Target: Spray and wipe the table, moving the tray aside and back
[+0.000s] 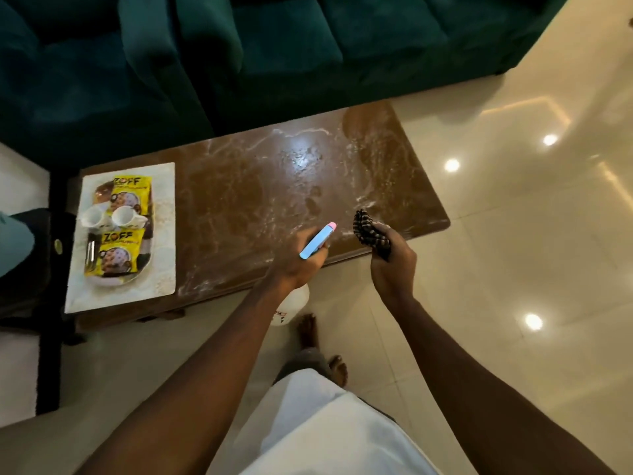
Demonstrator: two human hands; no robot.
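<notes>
Standing at the near long edge of the brown marble table [239, 200], a person holds two tools over its right half. The left hand [301, 258] curls round the blue head of the spray bottle [317, 241], pink nozzle aimed across the tabletop; the white body hangs below the hand, beside the table's edge. The right hand [390, 265] clutches a bunched dark striped cloth [371, 231] just above the near edge. Whitish wet streaks [370, 159] cover the right half. The tray [164, 186] sits at the left end, carrying two yellow packets [128, 193] and two white cups [126, 216]. A green sofa [274, 46] stands beyond.
</notes>
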